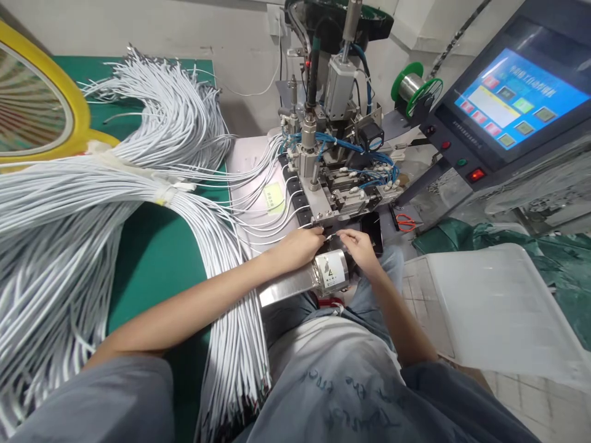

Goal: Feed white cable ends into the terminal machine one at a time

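Machine (323, 166): screen (521, 101) at its right shows a blue page, characters too blurred to read. Yellow label (274, 199) on its left also illegible. White label (332, 269) in front bears a dark angular mark. Shirt (341, 381) lettering partly reads "the". Left hand (302, 247), palm down, and right hand (361, 248), angled inward, meet at the machine's near edge, fingertips closed on a cable end (330, 237) between them.

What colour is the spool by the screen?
The spool has green rims around silvery wire, seen best in the head view.
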{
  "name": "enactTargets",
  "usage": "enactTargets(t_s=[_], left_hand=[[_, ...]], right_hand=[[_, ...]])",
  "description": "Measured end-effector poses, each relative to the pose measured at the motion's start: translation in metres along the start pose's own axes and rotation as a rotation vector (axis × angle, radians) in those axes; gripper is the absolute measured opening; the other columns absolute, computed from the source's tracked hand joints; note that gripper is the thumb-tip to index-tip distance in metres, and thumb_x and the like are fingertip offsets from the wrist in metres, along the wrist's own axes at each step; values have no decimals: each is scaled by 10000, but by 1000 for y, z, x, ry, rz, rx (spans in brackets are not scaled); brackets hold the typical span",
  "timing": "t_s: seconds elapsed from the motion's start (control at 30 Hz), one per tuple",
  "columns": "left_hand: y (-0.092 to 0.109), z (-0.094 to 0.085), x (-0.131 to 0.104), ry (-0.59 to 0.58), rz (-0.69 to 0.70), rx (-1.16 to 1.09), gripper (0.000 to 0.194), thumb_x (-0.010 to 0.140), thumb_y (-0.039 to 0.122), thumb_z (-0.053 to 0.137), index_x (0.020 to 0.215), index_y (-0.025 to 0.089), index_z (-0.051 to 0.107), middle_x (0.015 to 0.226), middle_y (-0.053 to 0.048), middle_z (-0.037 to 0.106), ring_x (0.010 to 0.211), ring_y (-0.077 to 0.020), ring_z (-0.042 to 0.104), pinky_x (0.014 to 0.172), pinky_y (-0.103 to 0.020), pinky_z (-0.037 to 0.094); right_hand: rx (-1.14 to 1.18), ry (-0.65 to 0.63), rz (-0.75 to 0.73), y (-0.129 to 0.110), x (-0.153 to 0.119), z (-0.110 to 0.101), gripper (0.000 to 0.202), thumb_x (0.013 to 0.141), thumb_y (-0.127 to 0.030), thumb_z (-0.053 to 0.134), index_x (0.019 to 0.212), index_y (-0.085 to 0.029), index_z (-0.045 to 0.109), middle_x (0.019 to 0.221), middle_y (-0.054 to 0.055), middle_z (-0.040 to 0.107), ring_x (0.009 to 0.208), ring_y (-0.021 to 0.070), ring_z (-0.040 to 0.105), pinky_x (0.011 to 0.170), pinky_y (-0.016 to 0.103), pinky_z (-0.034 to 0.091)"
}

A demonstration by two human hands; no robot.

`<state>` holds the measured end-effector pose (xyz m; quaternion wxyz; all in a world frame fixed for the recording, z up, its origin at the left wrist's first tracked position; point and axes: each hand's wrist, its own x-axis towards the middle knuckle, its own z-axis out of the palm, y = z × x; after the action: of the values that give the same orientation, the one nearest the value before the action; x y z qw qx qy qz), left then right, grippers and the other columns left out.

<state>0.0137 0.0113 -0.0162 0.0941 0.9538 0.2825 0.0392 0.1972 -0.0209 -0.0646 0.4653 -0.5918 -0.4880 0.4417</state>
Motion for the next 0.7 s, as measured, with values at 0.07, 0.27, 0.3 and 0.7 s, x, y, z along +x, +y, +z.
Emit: enactTargets(t_s=[0.07,0.27,0.3,0.7], left_hand=[[-1,2,0,-5,0,25,212,849,64,408,811,103,613,820,-67,585,604,-130,580,556,-236,433],[0,0,-2,-17,-2,37,230,854,64,396,884,93,622,845,-81,588,619,-136,586,560,-237,445],[0,-1,-2,-18,-2,29,234,852,61,399,913,93,622,841,-79,591,625,-138,588,562,-236,447],[0,-6,-3,-12,2,93,245,822,61,459,981,133,630,871,-68,579,655,-154,612,578,-254,459]], right_hand=[[10,-31,34,3,2,2,246,664,-386,601,734,-160,667,691,44,663,602,148,570,528,266,452],[63,-57,68,7,6,10,221,639,-387,611,659,-167,615,605,2,592,557,119,522,514,242,413],[66,-63,71,7,7,10,220,636,-389,609,653,-169,607,601,-1,585,551,117,516,514,243,408],[37,-179,128,-4,16,6,189,584,-348,615,613,-163,593,533,-29,528,511,104,467,498,245,372]])
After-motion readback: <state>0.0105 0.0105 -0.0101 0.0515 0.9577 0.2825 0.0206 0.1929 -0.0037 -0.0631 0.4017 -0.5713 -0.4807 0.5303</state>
